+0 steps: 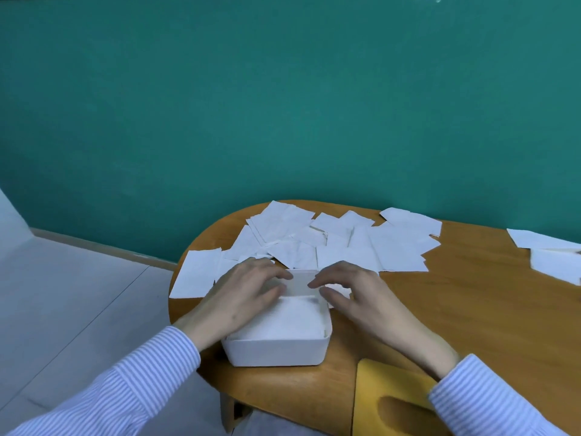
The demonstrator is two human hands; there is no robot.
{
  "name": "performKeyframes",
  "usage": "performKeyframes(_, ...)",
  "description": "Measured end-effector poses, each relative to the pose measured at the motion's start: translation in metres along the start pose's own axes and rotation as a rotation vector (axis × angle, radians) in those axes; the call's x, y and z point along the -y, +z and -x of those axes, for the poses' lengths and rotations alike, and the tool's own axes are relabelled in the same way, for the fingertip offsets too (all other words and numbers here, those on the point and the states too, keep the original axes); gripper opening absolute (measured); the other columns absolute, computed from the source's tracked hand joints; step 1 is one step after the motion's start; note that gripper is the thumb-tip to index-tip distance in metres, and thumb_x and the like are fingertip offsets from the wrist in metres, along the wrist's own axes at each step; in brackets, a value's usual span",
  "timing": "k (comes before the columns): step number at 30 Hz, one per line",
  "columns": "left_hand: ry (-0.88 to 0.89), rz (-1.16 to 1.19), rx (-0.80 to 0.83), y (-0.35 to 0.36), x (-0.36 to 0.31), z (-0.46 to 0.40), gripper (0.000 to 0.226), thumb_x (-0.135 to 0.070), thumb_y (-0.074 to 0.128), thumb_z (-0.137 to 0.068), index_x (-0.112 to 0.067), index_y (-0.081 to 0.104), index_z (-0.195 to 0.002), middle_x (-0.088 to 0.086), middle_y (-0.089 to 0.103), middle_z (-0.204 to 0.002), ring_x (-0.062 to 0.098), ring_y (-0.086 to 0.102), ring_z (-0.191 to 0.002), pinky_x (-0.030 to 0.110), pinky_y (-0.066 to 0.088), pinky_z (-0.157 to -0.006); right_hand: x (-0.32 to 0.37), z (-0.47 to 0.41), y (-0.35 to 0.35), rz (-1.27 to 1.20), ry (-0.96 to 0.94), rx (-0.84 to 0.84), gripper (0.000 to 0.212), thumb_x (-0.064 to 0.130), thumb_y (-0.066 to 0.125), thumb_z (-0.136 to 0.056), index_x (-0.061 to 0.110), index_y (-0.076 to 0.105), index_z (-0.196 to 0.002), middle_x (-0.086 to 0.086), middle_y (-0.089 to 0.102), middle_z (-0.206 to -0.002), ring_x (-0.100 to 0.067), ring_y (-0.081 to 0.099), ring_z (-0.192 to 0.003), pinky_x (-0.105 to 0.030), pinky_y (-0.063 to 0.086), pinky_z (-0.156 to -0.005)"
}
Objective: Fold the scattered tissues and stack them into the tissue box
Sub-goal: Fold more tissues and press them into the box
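Two hands at the box, many tissues left to fold

Both hands hover over the far end of the box (276, 344), a little apart from each other. The left hand (243, 297) and right hand (355, 294) have their fingers curled down onto a folded tissue (300, 283) lying across the box's far rim; whether they pinch it or only press it cannot be told. White tissue already fills the box below the hands. Just beyond the fingertips, the loose tissues (330, 243) lie overlapping in a heap, with a few more (547, 250) well off to the right.

The likely slip is the fold springing open or landing crooked, since thin paper slides easily. A sweeping wrist could also drag nearby sheets along.

The box sits near the worktop's (471, 309) rounded left edge, so a push from the right hand could send it toward the drop. Bare wood to the right gives room. A yellow lid (386, 391) lies under the right forearm.
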State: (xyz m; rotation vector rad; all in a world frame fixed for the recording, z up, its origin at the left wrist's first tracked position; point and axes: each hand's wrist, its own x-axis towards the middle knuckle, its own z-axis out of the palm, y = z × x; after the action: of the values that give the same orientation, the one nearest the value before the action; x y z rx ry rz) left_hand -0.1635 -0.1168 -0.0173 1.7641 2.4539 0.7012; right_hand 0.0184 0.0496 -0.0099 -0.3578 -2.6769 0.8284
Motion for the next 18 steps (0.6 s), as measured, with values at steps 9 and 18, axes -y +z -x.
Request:
performKeyframes(9,0.072,-0.022,0.029,0.027,-0.038,-0.057,0.028,-0.042,0.052,-0.102,-0.033,0.063,-0.126,-0.015,0.064,-0.126,0.007,0.053,-0.118,0.031,0.045,-0.099,-0.070,-0.002,-0.017,0.049,0.237,-0.056,0.027,0.032,0.069,-0.088,0.034,0.067,-0.115,0.015,0.068,-0.105,-0.001,0.062,-0.095,-0.025,0.051,-0.085)
performKeyframes(18,-0.026,-0.022,0.021,0.036,-0.029,-0.080,0.028,-0.046,0.064,-0.094,-0.036,0.069,-0.120,-0.020,0.068,-0.116,0.002,0.055,-0.108,0.027,0.051,-0.091,-0.076,-0.039,0.013,-0.047,0.265,-0.113,0.012,0.032,0.068,-0.088,0.027,0.066,-0.099,0.016,0.064,-0.085,-0.006,0.060,-0.083,-0.029,0.049,-0.078)
